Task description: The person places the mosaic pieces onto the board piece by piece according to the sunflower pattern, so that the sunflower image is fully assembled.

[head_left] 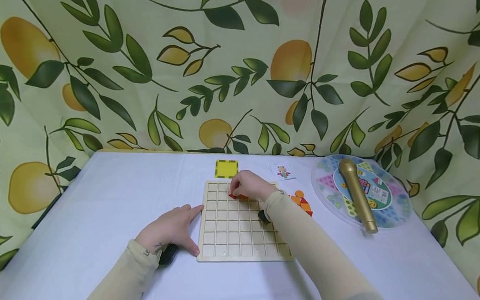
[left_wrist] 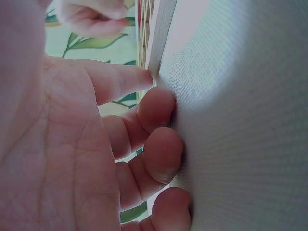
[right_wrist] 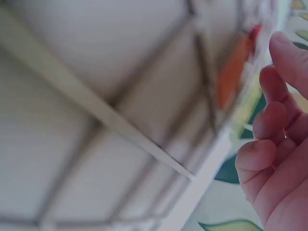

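Note:
A pale wooden grid board (head_left: 227, 225) lies on the white cloth. Over its far rows is my right hand (head_left: 251, 185), fingertips pinching a small red piece (head_left: 233, 196) low at a cell. Beside that piece an orange piece (right_wrist: 232, 72) sits in the grid, partly covered by the hand in the head view. My left hand (head_left: 172, 229) rests at the board's left side, its thumb and index finger spread and touching the edge. In the left wrist view the other fingertips (left_wrist: 163, 154) of this hand rest on the cloth.
A yellow square (head_left: 226, 168) and a small picture card (head_left: 282, 171) lie behind the board. Orange and red pieces (head_left: 301, 202) are grouped to its right, partly behind my sleeve. Farther right, a gold microphone-shaped object (head_left: 358, 195) lies on a round patterned case (head_left: 326, 186). A leafy curtain (head_left: 235, 76) hangs behind.

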### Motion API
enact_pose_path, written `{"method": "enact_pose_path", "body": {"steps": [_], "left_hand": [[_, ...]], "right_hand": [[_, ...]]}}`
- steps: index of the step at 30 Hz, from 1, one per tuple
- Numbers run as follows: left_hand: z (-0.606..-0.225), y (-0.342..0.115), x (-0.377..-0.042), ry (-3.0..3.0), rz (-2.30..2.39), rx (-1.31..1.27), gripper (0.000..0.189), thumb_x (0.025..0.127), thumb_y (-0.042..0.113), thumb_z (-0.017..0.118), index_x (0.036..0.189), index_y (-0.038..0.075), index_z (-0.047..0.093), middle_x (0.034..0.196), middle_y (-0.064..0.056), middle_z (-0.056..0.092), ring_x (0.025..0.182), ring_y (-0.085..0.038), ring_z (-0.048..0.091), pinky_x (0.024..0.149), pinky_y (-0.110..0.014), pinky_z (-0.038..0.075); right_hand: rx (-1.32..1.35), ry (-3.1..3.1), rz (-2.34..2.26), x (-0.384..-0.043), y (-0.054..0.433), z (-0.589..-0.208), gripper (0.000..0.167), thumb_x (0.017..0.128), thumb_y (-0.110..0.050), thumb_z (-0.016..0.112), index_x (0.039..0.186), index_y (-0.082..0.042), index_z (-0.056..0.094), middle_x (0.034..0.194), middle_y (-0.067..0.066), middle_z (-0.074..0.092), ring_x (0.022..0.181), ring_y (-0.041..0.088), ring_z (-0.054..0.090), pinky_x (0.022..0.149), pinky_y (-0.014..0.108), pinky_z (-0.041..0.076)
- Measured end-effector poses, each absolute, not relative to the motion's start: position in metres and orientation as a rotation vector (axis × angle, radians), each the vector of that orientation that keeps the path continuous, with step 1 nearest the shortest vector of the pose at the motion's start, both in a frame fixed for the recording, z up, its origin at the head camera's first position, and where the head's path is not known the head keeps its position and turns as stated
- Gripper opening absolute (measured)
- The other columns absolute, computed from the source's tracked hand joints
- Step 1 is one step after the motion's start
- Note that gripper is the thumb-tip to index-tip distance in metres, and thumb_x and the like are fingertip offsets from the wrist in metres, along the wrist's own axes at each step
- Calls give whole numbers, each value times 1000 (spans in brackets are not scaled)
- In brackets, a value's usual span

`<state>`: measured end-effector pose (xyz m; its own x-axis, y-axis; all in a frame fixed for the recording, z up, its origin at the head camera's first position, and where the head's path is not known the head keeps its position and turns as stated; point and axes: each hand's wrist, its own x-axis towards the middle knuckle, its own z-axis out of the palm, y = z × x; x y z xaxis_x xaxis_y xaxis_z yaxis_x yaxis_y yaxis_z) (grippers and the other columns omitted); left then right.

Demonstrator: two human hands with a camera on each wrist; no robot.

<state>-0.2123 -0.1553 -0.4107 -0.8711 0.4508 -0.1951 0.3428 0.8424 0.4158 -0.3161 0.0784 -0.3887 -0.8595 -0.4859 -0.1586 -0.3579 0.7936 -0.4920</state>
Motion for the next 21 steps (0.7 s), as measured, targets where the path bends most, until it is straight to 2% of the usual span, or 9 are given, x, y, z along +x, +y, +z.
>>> {"method": "enact_pose_path", "body": {"steps": [2, 5, 8, 12, 14, 21], "left_hand": [[-411, -155, -213, 2733, 535, 612, 113, 44, 42, 90, 139, 6, 40, 113, -11, 55, 95, -22, 52, 88, -41, 43], [-412, -155, -214, 2736, 520, 621, 113, 45, 42, 89, 140, 6, 40, 114, -10, 55, 96, -22, 52, 88, -41, 42], [-412, -155, -214, 2738, 507, 629, 112, 46, 42, 89, 140, 6, 39, 119, -13, 54, 102, -26, 52, 90, -43, 42], [-412, -157, -215, 2737, 511, 619, 112, 46, 42, 89, 140, 5, 39, 126, -18, 51, 110, -31, 51, 93, -45, 41], [-412, -157, -215, 2738, 515, 614, 112, 46, 41, 89, 140, 5, 39, 124, -17, 52, 108, -30, 51, 92, -45, 41], [-412, -158, -213, 2747, 537, 651, 113, 44, 42, 89, 139, 5, 39, 115, -12, 55, 98, -23, 52, 87, -41, 43]], "right_hand": [[-622, 2756, -699, -313, 87, -378, 6, 84, -7, 64, 86, -6, 69, 85, 2, 64, 83, 17, 53, 78, 30, 44], [-503, 2864, -722, -309, 108, -359, 17, 86, -9, 60, 99, -2, 68, 96, 8, 65, 90, 21, 55, 83, 35, 45], [-333, 2946, -664, -303, 135, -345, 23, 87, -11, 59, 105, -1, 67, 105, 12, 65, 90, 23, 57, 81, 39, 47], [-112, 2977, -475, -294, 172, -343, 15, 84, -11, 61, 93, -2, 68, 96, 12, 66, 79, 23, 57, 71, 37, 48], [-25, 2945, -401, -290, 186, -347, 11, 82, -10, 63, 88, -2, 67, 90, 11, 65, 74, 23, 55, 68, 36, 48], [83, 2852, -279, -276, 215, -369, 14, 80, -10, 60, 91, 0, 62, 81, 10, 60, 71, 23, 54, 65, 33, 46]]}}
